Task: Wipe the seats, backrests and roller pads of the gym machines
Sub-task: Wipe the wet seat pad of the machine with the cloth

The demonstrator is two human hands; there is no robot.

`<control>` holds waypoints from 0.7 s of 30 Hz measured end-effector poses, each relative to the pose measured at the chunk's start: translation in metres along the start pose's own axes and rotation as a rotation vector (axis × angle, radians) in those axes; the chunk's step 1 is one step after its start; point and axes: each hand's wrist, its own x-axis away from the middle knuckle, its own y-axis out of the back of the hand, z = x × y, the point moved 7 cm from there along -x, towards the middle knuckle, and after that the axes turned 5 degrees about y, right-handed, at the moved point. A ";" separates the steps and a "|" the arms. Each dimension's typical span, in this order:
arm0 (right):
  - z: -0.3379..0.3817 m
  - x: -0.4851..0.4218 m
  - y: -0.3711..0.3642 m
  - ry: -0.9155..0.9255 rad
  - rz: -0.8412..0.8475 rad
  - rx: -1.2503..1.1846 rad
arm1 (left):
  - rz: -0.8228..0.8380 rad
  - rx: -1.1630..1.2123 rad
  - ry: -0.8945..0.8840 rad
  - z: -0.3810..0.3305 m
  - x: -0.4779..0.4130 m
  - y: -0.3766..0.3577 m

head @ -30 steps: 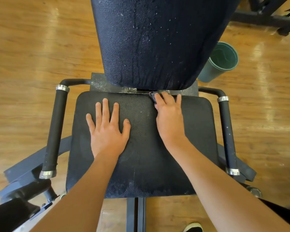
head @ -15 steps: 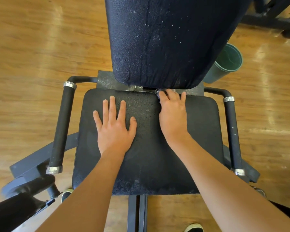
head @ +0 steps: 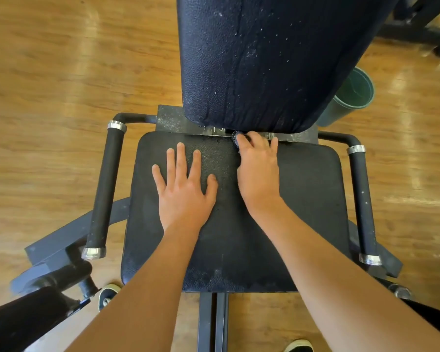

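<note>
Wiping step: left hand (head: 183, 196) flat, fingers spread, on seat (head: 313, 199); right hand (head: 259, 174) clutches dark cloth (head: 236, 142) at rear edge, forward sweep likely next.

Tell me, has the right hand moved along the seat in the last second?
Yes, slightly. The right hand, holding the cloth, slid left along the rear edge of the seat, nearer the resting left hand.
</note>
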 end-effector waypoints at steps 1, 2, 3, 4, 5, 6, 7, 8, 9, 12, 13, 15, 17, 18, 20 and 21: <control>-0.005 0.001 0.005 -0.002 -0.008 -0.014 | -0.002 0.011 0.001 0.000 0.000 0.000; -0.013 0.004 0.011 -0.007 -0.020 -0.021 | -0.005 0.022 0.001 0.000 0.001 0.001; -0.024 0.007 0.016 -0.015 -0.023 -0.009 | -0.008 0.030 0.000 0.000 0.001 0.001; -0.034 0.009 0.020 -0.031 -0.006 0.013 | -0.006 0.032 -0.001 -0.001 0.001 0.001; -0.043 0.010 0.022 -0.054 0.021 0.032 | -0.001 0.028 -0.002 -0.001 0.001 0.000; -0.047 0.010 0.021 -0.085 0.043 0.049 | 0.003 0.022 -0.001 0.000 0.001 -0.001; -0.048 0.008 0.018 -0.112 0.051 0.064 | 0.007 0.018 -0.001 0.000 0.000 -0.001; -0.046 0.006 0.015 -0.135 0.056 0.077 | 0.010 0.015 -0.002 0.000 0.000 -0.001; -0.040 0.002 0.010 -0.149 0.064 0.091 | 0.011 0.014 -0.004 -0.001 0.000 -0.001; -0.009 -0.006 -0.005 -0.129 0.096 0.126 | 0.016 0.015 -0.008 0.000 0.000 -0.001; -0.002 -0.007 -0.007 -0.120 0.106 0.139 | 0.021 0.021 -0.010 0.000 0.000 -0.001; 0.003 -0.007 -0.003 -0.085 0.118 0.156 | 0.030 0.049 -0.019 0.001 0.000 0.000; -0.009 -0.002 0.006 -0.062 0.124 0.151 | 0.050 0.091 -0.049 0.006 0.000 0.004; -0.019 -0.001 0.010 -0.072 0.118 0.146 | 0.059 0.105 -0.064 0.012 0.002 0.006; -0.030 0.000 0.010 -0.115 0.110 0.151 | 0.052 0.094 -0.082 0.034 0.012 0.011; -0.031 -0.001 0.007 -0.134 0.106 0.170 | 0.036 0.082 -0.093 0.043 0.018 0.013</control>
